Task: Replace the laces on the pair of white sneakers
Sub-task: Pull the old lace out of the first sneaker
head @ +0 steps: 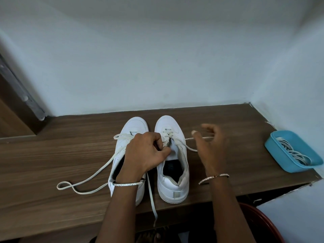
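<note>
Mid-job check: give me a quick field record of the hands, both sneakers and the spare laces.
left hand: pinches the off-white lace at the right white sneaker's eyelets
right hand: open, blurred, above that lace's free end
left white sneaker: its loose lace trails across the brown wooden table
blue plastic tray: right of the sneakers, holding white laces

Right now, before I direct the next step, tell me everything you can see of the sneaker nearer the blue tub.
The sneaker is white, leather-like, with a thick white sole and dark insole. It stands upright on the wooden table, toe to the wall, close beside the other sneaker. An off-white lace is threaded only through the eyelets nearest the toe, loose ends trailing onto the table. The left hand pinches the lace by the tongue; the blurred right hand hovers beside it.
</note>
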